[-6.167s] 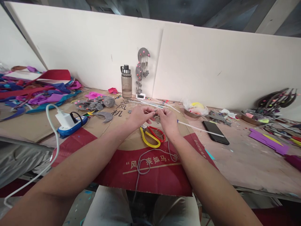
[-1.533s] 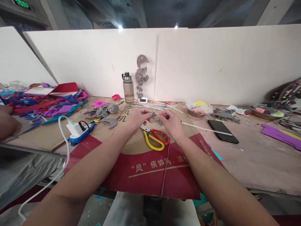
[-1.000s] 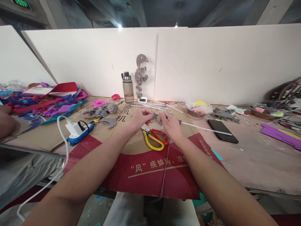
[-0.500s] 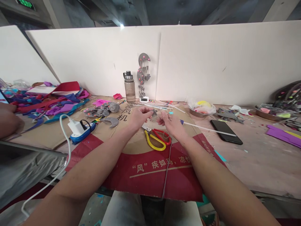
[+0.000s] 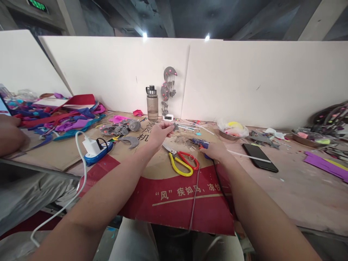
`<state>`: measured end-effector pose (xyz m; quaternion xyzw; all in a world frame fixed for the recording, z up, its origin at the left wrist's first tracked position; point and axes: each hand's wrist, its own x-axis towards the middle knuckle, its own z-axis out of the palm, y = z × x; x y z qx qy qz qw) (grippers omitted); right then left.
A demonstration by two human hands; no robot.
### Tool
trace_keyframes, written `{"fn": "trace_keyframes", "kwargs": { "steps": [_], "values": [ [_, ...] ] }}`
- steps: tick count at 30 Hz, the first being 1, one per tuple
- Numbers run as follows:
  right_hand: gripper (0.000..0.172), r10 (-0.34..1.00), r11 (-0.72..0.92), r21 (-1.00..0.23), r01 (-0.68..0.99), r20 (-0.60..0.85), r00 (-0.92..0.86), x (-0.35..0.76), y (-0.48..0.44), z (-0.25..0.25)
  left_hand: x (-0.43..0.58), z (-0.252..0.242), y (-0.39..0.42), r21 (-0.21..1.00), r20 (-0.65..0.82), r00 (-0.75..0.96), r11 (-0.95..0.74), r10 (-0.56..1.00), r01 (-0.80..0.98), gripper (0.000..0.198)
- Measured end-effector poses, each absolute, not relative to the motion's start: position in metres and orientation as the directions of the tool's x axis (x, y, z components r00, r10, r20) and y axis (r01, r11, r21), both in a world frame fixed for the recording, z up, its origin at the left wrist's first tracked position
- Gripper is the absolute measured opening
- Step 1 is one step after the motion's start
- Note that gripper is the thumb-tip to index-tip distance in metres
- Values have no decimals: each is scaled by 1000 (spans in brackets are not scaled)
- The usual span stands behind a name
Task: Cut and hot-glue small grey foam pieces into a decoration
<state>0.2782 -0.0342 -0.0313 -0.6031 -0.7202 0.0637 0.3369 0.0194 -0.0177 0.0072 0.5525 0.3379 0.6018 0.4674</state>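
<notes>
A small grey felt piece (image 5: pixel 175 127) is pinched between the thumb and fingers of the left hand (image 5: pixel 161 134), over the far part of the cardboard (image 5: pixel 141 206). A blue glue gun (image 5: pixel 200 142) is gripped by the right hand (image 5: pixel 215 150) near the cardboard's right edge, its nozzle turned leftward; whether it is lifted cannot be told. Between the forearms, scissors (image 5: pixel 173 166) are laid, handles toward the front edge, over which grey string (image 5: pixel 194 203) is draped. A phone (image 5: pixel 258 157) is placed on the bench (image 5: pixel 304 203), right of the cardboard; a bottle (image 5: pixel 152 107) is stood near the bench's back edge.
</notes>
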Motion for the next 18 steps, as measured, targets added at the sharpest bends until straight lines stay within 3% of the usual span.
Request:
{"fn": "trace_keyframes", "kwargs": {
  "steps": [4, 8, 10, 12, 15, 18],
  "values": [
    [28, 950, 67, -285, 956, 311, 27, 275, -34, -39, 19, 10, -20, 929, 332, 41, -319, 942, -186, 19],
    [18, 922, -14, -221, 975, 374, 99, 269, -44, -21, 18, 10, -20, 931, 324, 40, -311, 945, -191, 20],
    [14, 889, 14, -254, 967, 445, 104, 259, -51, -9, 16, 11, -19, 929, 325, 34, -311, 945, -202, 20],
    [13, 892, 133, -365, 922, 449, 49, 244, -58, 1, 12, 15, -18, 915, 327, 39, -306, 944, -262, 21],
    [17, 927, 314, -478, 820, 339, -158, 222, -67, 6, 5, 28, -21, 856, 335, 107, -254, 936, -450, 23],
    [32, 903, 431, -553, 713, 262, -342, 211, -74, 6, -1, 39, -25, 800, 350, 143, -216, 926, -560, 25]
  ]
}}
